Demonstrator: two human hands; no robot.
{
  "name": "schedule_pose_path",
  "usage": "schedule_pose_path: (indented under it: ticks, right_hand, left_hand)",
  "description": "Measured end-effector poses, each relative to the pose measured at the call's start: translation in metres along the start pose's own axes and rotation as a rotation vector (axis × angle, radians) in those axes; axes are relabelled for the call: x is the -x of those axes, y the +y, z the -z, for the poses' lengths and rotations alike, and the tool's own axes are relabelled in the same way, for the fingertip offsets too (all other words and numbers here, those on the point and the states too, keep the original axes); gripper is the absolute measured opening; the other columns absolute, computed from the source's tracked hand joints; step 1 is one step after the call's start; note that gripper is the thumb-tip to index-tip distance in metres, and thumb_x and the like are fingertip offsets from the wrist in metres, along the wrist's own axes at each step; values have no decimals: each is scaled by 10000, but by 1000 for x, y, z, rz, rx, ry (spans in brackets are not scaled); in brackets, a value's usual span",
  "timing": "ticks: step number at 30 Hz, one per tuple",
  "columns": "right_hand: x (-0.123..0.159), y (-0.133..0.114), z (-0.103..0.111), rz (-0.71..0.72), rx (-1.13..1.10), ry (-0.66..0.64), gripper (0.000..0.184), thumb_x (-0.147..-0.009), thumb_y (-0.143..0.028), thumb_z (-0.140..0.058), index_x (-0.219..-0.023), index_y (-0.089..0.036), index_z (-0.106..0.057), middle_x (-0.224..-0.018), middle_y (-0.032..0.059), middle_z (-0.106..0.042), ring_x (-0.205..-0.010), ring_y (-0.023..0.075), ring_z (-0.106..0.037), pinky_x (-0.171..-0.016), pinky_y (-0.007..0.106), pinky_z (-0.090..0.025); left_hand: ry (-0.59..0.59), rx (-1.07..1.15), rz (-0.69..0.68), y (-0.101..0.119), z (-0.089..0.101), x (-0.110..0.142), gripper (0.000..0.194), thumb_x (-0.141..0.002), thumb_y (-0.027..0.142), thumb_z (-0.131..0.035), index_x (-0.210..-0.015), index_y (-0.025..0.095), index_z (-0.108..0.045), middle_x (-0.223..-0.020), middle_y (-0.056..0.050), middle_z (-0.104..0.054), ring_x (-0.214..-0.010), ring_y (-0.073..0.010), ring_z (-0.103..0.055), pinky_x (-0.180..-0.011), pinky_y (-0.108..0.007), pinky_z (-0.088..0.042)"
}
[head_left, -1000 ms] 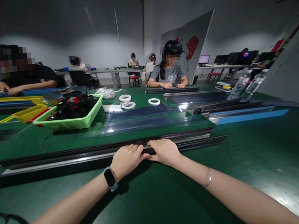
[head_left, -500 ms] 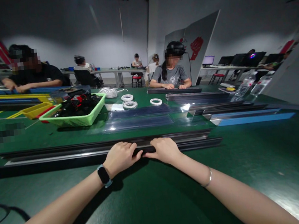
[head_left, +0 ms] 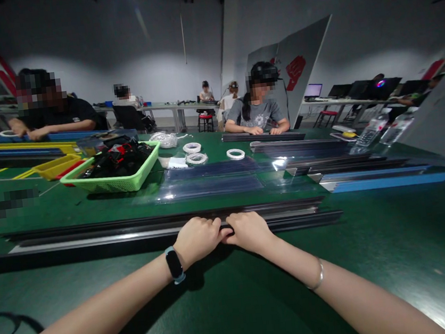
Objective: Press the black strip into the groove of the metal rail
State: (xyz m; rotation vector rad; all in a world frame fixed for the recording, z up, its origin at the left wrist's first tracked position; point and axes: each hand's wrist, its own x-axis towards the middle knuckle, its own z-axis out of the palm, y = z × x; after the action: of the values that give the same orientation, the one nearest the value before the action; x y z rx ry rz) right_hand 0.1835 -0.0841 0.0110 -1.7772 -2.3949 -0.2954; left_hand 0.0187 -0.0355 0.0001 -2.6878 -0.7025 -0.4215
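Note:
A long black profile strip (head_left: 95, 251) lies across the green table (head_left: 238, 304) in front of me, with a pale strip along its inner side. My left hand (head_left: 199, 238) is closed over its front edge near the middle, fingers curled over the top and thumb on the near side. Right beside it, my right hand (head_left: 249, 231) grips the same edge, the two thumbs touching or nearly so. The fingertips of both hands are hidden behind the edge. Another dark rail (head_left: 72, 229) runs parallel just behind.
Behind the strip lie clear plastic sheets (head_left: 212, 181) and tape rolls (head_left: 236, 154). A green basket (head_left: 128, 183) of black and red items stands left. Dark and blue profiles (head_left: 389, 182) and water bottles (head_left: 371, 129) are at right. Co-workers sit across the table.
My left hand has slid right along the black strip, up to my right hand, which stays closed on the edge. The view has shifted slightly.

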Motion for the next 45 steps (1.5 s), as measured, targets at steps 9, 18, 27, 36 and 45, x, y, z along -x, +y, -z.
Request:
schedule_pose_path:
  ticks: [9, 18, 27, 36, 45]
  right_hand:
    - [0, 1, -6, -29, 10, 22, 251, -780, -424, -560, -736, -178, -591, -738, 32, -644, -701, 183, -608, -591, 269, -368]
    - [1, 1, -6, -5, -29, 30, 194, -791, -381, -565, -793, -187, -565, -773, 26, -639, -752, 178, -597, -630, 266, -375]
    - [0, 2, -3, 17, -34, 22, 207, -803, -396, -554, -792, -189, -568, -761, 21, -635, -729, 180, -596, -609, 267, -374]
    - [1, 1, -3, 24, -27, 12, 189, -805, -371, -559, -814, -182, -565, -771, 31, -632, -740, 178, -589, -629, 264, -379]
    - [1, 2, -5, 32, -24, 15, 186, -816, -364, -547, -839, -179, -556, -788, 34, -615, -759, 175, -576, -649, 274, -379]
  left_hand:
    - [32, 1, 21, 2, -1, 2, 367, -945, 403, -318, -767, 154, -519, -625, -52, -604, -574, -208, -598, -528, -297, -392]
    - [47, 44, 48, 3, 0, 4, 320, -946, 371, -337, -803, 156, -527, -690, -45, -605, -649, -187, -596, -597, -296, -415]
    - [24, 88, 61, 3, 2, 3, 291, -939, 358, -365, -795, 163, -526, -699, -37, -607, -673, -183, -598, -617, -298, -426]
    - [13, 67, 88, 6, 4, 4, 264, -935, 341, -368, -821, 163, -525, -731, -41, -578, -706, -200, -558, -613, -310, -416]
    - [11, 76, 99, 7, 6, 3, 264, -933, 347, -374, -839, 160, -536, -743, -45, -592, -718, -194, -561, -635, -308, -426]
